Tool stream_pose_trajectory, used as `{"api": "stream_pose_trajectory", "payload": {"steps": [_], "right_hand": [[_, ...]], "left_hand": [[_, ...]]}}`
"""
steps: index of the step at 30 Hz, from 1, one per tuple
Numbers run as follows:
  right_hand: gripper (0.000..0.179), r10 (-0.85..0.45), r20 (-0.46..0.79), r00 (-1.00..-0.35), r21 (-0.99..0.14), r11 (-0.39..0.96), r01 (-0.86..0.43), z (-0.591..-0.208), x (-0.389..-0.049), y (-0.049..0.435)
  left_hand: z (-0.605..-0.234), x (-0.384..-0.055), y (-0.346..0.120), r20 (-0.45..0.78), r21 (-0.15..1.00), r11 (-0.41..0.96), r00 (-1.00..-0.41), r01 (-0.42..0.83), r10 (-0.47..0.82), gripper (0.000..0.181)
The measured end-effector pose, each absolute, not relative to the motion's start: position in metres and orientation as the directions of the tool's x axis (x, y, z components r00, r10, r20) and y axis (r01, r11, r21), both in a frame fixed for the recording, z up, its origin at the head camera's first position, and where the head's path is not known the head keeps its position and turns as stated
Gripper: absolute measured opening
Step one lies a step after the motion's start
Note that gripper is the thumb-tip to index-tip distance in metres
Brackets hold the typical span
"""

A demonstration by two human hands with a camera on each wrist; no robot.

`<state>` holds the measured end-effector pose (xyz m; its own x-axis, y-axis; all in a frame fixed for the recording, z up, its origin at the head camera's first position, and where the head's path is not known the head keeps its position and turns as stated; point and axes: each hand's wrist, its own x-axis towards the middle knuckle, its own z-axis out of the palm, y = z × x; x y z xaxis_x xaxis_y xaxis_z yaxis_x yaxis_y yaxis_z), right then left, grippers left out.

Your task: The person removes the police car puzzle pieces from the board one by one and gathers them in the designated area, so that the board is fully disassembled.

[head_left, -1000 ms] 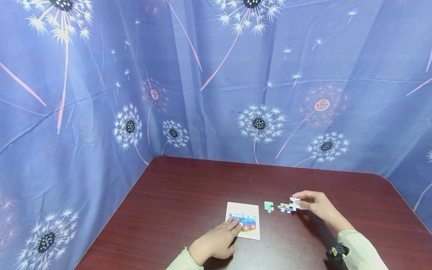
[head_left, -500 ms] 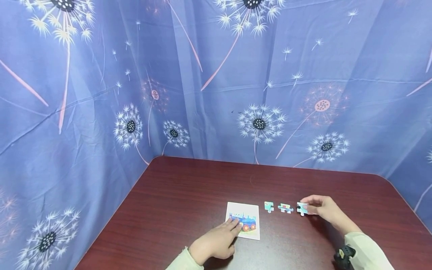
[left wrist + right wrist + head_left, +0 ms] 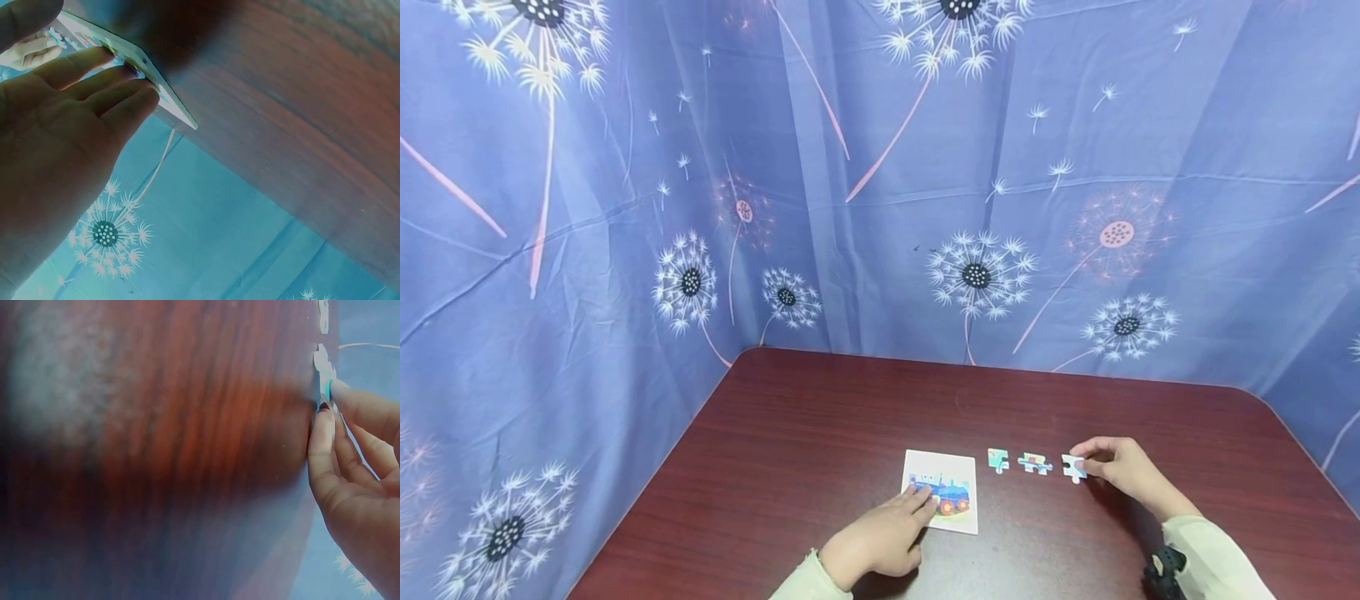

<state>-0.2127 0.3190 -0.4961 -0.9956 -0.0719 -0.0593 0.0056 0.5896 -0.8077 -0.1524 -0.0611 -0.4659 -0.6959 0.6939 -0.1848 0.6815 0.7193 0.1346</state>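
Note:
My right hand [image 3: 1126,471] pinches a jigsaw puzzle piece [image 3: 1072,468] between thumb and fingers, low over or on the table, at the right end of a row. In the right wrist view the piece shows edge-on at the fingertips. To its left lie a puzzle piece with red, yellow and blue print [image 3: 1034,464] and a greenish puzzle piece [image 3: 997,460], apart from each other. My left hand [image 3: 880,533] rests with fairly straight fingers on the lower left of a square white picture board [image 3: 955,463] showing a blue tractor with red wheels. Those fingers cover part of the picture.
All of this lies on a dark red-brown wooden table [image 3: 790,433] with rounded far corners. A blue curtain [image 3: 880,275] printed with dandelions hangs behind and along the left side. A dark device sits on my right wrist [image 3: 1165,571].
My right hand has shifted right with its puzzle piece, away from the middle piece, and the piece has turned in the fingers. The left hand and the board have stayed put.

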Motion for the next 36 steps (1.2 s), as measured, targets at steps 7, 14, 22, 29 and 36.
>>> {"api": "stream_pose_trajectory", "payload": {"steps": [7, 14, 22, 29, 36], "right_hand": [[0.020, -0.069, -0.057, -0.996, -0.785, 0.619, 0.002, -0.494, -0.211, 0.318], [0.018, -0.075, -0.030, -0.997, -0.785, 0.619, -0.023, -0.496, -0.212, 0.318], [0.018, -0.077, -0.032, -0.996, -0.763, 0.645, -0.026, -0.500, -0.212, 0.318], [0.020, -0.070, -0.031, -0.997, -0.774, 0.633, -0.021, -0.497, -0.211, 0.317], [0.020, -0.087, 0.041, -0.995, -0.782, 0.618, -0.086, -0.490, -0.211, 0.308]], "left_hand": [[-0.465, -0.151, -0.062, -0.187, 0.138, 0.721, -0.697, 0.679, 0.693, 0.062], [-0.467, -0.151, -0.063, -0.177, 0.132, 0.722, -0.701, 0.679, 0.691, 0.062], [-0.467, -0.149, -0.063, -0.180, 0.140, 0.725, -0.703, 0.675, 0.688, 0.062], [-0.467, -0.147, -0.061, -0.175, 0.144, 0.743, -0.722, 0.654, 0.669, 0.062], [-0.466, -0.149, -0.061, -0.182, 0.154, 0.757, -0.735, 0.634, 0.653, 0.062]]}}
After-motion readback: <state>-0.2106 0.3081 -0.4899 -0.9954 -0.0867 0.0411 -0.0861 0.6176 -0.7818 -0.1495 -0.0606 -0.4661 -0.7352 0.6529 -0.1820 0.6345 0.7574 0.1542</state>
